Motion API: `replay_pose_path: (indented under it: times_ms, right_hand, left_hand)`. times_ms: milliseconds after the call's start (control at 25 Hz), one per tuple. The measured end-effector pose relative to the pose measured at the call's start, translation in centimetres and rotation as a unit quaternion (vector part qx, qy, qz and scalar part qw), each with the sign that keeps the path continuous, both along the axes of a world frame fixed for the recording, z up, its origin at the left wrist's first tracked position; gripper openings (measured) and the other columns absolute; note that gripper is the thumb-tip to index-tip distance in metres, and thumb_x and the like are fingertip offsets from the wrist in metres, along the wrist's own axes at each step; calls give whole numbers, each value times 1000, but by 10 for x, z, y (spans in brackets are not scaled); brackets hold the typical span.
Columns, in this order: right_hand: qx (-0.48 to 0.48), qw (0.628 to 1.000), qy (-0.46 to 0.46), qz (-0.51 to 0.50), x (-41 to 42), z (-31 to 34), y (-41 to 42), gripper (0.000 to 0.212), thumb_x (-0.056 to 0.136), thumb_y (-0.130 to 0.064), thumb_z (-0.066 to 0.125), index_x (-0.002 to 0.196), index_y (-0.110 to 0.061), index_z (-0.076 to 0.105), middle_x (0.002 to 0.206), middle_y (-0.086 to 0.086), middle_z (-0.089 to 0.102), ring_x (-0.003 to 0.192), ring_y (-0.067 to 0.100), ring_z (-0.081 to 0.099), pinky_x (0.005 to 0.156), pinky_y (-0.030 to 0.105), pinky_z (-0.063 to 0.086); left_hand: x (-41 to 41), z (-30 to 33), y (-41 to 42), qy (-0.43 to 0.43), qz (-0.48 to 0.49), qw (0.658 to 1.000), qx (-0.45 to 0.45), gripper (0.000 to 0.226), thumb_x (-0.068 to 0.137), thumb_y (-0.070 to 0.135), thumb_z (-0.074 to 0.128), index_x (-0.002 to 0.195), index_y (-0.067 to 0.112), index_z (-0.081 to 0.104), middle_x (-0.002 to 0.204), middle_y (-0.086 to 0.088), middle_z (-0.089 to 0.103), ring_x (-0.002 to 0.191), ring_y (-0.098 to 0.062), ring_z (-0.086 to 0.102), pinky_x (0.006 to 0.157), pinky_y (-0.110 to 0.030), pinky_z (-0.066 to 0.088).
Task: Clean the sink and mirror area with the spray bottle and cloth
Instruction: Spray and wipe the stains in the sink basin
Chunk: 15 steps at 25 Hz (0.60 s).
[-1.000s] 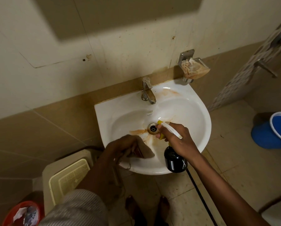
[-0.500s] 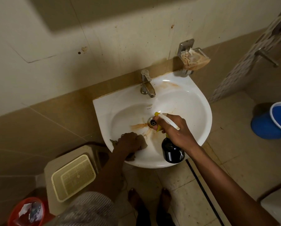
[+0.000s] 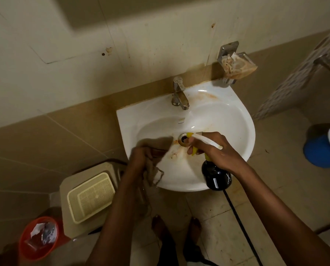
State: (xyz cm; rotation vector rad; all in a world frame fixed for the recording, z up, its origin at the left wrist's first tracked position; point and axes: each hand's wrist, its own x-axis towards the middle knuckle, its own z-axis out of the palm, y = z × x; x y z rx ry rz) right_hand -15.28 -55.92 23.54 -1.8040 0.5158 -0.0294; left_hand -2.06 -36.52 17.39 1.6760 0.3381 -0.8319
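Over the sink (image 3: 242,131), the right hand (image 3: 215,150) grips the spray bottle (image 3: 215,177); the left hand (image 3: 141,158), closed on the cloth (image 3: 154,173), should scrub the brown stains (image 3: 174,152) beside the drain (image 3: 183,139) firmly.

The faucet (image 3: 179,95) stands behind the sink (image 3: 227,120) basin; the drain (image 3: 183,139) lies in it.

Left hand (image 3: 141,156) shifted from the near rim at the basin's front up onto the left inner slope of the sink (image 3: 237,120), cloth (image 3: 154,169) now bunched in its grip with a frayed end trailing over the front edge. Right hand (image 3: 215,150) nudged with the spray bottle (image 3: 215,175), nozzle now directly over the drain (image 3: 183,140). Orange stain left of the drain now mostly hidden.
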Motion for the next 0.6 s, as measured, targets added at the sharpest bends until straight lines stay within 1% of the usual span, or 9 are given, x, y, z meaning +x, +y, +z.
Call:
replay_pose_path:
  times_ms: [40,80,120,160,200,280,440,520,600]
  right_hand:
    - [-15,999,14,37,-4,0,4,31,98,-43,64,90,-19,82,85,1,82,85,15,76,86,41,60]
    - [-33,997,28,71,-10,-1,12,30,101,-40,64,93,-17,82,85,0,83,84,12,77,84,40,60]
    - [-43,993,38,99,-16,-4,22,31,102,-38,63,93,-15,81,84,0,82,81,10,77,80,39,60]
    - [-52,991,44,118,-24,-9,33,32,103,-37,63,90,-12,80,82,1,82,77,11,76,76,38,58]
    - [-58,989,47,129,-32,-15,45,35,103,-35,63,84,-10,77,79,4,80,74,15,74,72,39,55]
    - [-66,988,51,127,-48,-28,65,37,102,-36,63,75,-13,72,75,7,74,72,22,68,67,41,50]
    - [-99,992,37,69,-66,-44,91,36,102,-31,63,73,-11,72,70,7,74,64,19,66,62,40,49]
    - [-109,993,43,22,-72,-45,104,35,101,-36,60,76,-16,73,74,5,75,69,20,68,62,36,48]
    - [-123,991,49,-14,-79,-47,117,37,99,-38,58,73,-14,71,71,7,74,68,21,68,61,37,51]
  left_hand:
    - [7,-3,13,-8,66,998,-23,29,87,16,43,63,2,53,38,-8,49,42,-29,48,35,-20,37]
    - [11,-2,25,-19,128,991,-38,22,71,22,53,62,2,53,42,-10,48,44,-28,45,39,-22,36]
    - [11,-4,36,-41,187,981,-37,22,55,24,58,61,4,52,51,-12,48,48,-28,45,44,-27,37]
    - [9,-7,46,-66,231,970,-36,22,46,20,57,61,6,51,60,-10,48,53,-27,45,49,-31,37]
    - [3,-7,52,-94,257,961,-29,18,45,16,54,61,8,51,65,-9,48,56,-26,46,52,-33,38]
    - [-14,-5,56,-141,259,955,-11,5,53,9,51,58,11,52,64,-6,50,56,-24,48,53,-31,39]
    - [-37,1,46,-189,209,959,19,29,72,-11,47,60,14,55,61,1,52,54,-14,54,53,-29,40]
    - [-42,1,41,-205,182,962,12,32,77,-14,44,65,13,57,63,3,52,49,-6,53,51,-26,42]
    - [-43,-2,42,-222,153,963,1,31,80,-13,42,71,11,59,65,1,53,48,-6,52,52,-27,42]
